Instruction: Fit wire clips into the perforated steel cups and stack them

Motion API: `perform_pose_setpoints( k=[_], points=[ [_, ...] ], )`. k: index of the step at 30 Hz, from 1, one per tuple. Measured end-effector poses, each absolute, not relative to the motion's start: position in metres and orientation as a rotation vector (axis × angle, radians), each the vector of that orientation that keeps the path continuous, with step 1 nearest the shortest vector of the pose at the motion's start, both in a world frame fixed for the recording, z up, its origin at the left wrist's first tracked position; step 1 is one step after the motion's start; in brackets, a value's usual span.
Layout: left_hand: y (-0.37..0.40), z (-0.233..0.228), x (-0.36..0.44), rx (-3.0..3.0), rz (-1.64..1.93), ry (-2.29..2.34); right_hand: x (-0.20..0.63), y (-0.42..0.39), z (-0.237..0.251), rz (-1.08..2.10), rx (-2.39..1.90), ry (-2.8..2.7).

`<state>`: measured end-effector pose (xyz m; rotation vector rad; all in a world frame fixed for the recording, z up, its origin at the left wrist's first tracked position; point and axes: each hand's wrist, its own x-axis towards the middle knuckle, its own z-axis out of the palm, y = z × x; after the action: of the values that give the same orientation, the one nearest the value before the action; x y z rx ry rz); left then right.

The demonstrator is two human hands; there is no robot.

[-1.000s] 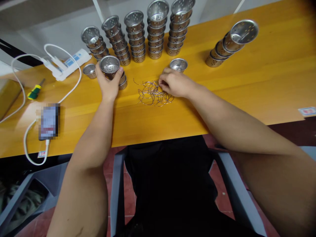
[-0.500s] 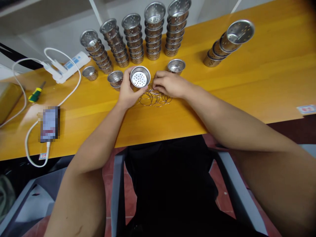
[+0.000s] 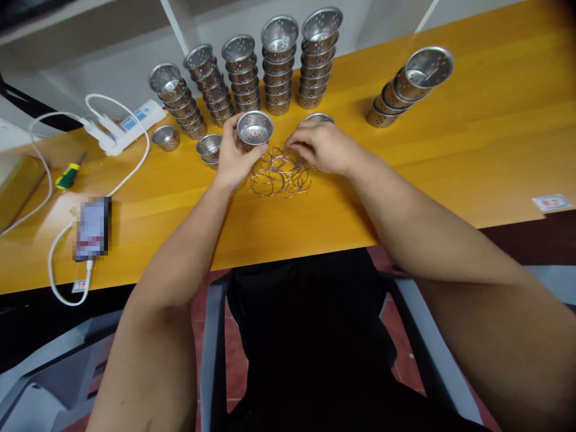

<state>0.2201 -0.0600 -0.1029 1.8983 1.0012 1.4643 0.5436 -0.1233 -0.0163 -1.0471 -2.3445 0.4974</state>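
My left hand [image 3: 234, 153] is wrapped around a small perforated metal cup [image 3: 255, 128], its mouth tilted toward me. Thin wire rings [image 3: 272, 180] lie in a tangled pile on the table between and below my hands. At the pile's upper right, my right hand [image 3: 317, 146] is closed in a pinch on a wire ring [image 3: 284, 148]; its fingers hide part of it. Behind that hand, another perforated cup [image 3: 320, 117] is partly covered. Just left of my left hand sits a further cup [image 3: 209, 149], apparently nested in another.
Several tall stacks of perforated cups [image 3: 279, 78] line the back, with a leaning stack [image 3: 390, 99] at right. To the left are a lone cup [image 3: 166, 138], a power strip [image 3: 135, 126], a screwdriver [image 3: 68, 176] and a phone [image 3: 92, 228] on a white cable.
My right hand has shifted slightly right, drawing wire upward from the pile. The cup in my left hand has tipped, so its inner wall shows more. The view has moved slightly.
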Motion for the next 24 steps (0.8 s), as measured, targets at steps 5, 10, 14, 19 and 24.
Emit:
perform_pose_setpoints(
  k=[5, 10, 14, 19, 24],
  points=[
    [-0.074, -0.111, 0.216, 1.903, 1.363, 0.907, 0.559, -0.123, -0.007, 0.446, -0.982, -2.418],
    [-0.082, -0.115, 0.214, 1.976, 1.367, 0.831, 0.555, -0.130, -0.004, 0.607, -1.085, -2.157],
    [-0.080, -0.123, 0.213, 2.030, 1.338, 0.775, 0.540, -0.133, -0.005, 0.811, -1.019, -1.844],
    [-0.090, -0.113, 0.219, 2.063, 1.349, 0.829, 0.520, -0.140, -0.009, 1.008, -0.976, -1.761],
    [-0.108, -0.096, 0.229, 2.141, 1.379, 0.931, 0.512, -0.146, -0.014, 0.878, -1.059, -1.848]
  ],
)
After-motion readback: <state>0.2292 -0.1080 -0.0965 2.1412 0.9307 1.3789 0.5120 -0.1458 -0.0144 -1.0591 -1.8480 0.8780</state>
